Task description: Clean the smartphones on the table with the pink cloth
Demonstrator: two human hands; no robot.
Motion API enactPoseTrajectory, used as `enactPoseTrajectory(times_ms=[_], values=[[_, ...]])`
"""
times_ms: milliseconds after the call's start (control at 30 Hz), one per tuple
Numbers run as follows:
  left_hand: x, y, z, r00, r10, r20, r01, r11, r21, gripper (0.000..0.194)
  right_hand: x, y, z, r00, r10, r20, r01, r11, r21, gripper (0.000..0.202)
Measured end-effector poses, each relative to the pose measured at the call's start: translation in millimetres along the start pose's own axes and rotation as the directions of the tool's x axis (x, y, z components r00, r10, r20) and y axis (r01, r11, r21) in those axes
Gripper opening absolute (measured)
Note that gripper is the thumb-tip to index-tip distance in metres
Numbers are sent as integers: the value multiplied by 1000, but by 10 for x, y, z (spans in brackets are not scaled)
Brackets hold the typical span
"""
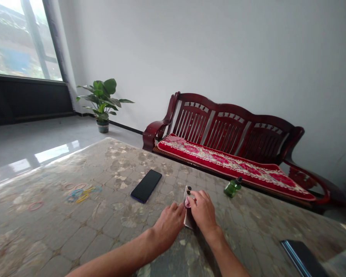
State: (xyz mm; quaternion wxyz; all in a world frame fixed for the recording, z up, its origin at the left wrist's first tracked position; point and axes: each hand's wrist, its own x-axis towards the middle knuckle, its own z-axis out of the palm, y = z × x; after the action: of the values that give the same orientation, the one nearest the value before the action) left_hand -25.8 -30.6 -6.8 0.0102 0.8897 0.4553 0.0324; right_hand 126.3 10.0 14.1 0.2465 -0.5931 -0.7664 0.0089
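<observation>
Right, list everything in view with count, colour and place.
Pale phone: 1, pale, between the hands
Pink piece: 1, pink, on pale phone
Black phone: 1, black, table, left of hands
Bands: several, mixed, table's left
Bottle: 1, green, table's far side
Flat item: count unclear, dark, table's right
Table: 1, grey-brown, foreground
Sofa: 1, dark red, beyond table
Mat: 1, red floral, sofa seat
Potted plant: 1, green, floor
Floor: 1, grey, left
Window: 1, dark-framed, upper left
Wall: pale, behind
Left hand: 1, bare, at pale phone
Right hand: 1, bare, at pink piece

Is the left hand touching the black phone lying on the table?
Apart: the head view shows a strip of tablecloth between the left hand and the black phone.
</observation>
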Motion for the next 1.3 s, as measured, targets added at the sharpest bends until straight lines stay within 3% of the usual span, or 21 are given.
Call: enactPoseTrajectory(times_ms=[133, 400, 500, 667, 1033, 1233, 1300], values=[[-9, 10, 0, 1000, 12, -13, -12, 1000, 13, 36, -36, -14, 40, 999, -11, 34, 12, 1000, -24, 18], [-29, 11, -29, 1000, 16, -14, -16, 1000, 21, 26, -120, 135, -60, 999, -21, 27, 18, 995, 98, 31], [-21, 6, -6, 1000, 3, -23, -3, 1000, 26, 27, -11, 101, -70, 999, 44, 24, -47, 987, 151, 28], [-10, -1, -2, 1000, 21, -5, -21, 999, 41, 29, 139, 68, -57, 977, 162, 137, -172, 983, 60, 16], [-27, 5, -42, 999, 28, -27, -27, 999, 26, 29, 105, 332, -75, 960, -8, 281, -89, 939, 332, 11], [-36, 12, -74, 1000, 16, -16, -15, 999, 34, 30, 75, 264, -169, 957, -28, 288, -64, 951, 303, 11], [-31, 8, -76, 1000, 20, -9, -19, 999, 31, 28, 78, 248, -170, 975, -23, 219, -48, 949, 310, 13]])
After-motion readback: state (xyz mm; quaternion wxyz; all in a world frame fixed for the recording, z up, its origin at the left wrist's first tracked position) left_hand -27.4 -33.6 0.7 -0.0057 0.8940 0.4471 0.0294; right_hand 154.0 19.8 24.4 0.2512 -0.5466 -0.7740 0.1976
